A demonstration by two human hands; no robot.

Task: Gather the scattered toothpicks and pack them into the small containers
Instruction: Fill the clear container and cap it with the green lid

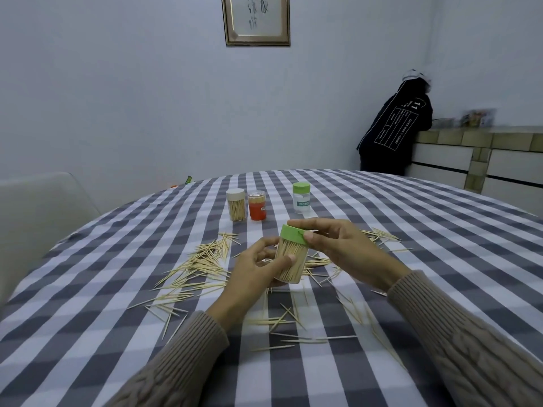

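My left hand grips the clear body of a toothpick-filled container, held tilted above the table. My right hand pinches its green lid, thumb on the rim and fingers over the top. Loose toothpicks lie scattered on the checked tablecloth to the left, under my hands and nearer me. Farther back stand three containers: a beige-lidded one full of toothpicks, a red-orange one and a green-lidded clear one.
The round table carries a grey-and-white checked cloth. A pale chair stands at the left edge. A person in a dark hooded top leans on a tiled counter at the back right.
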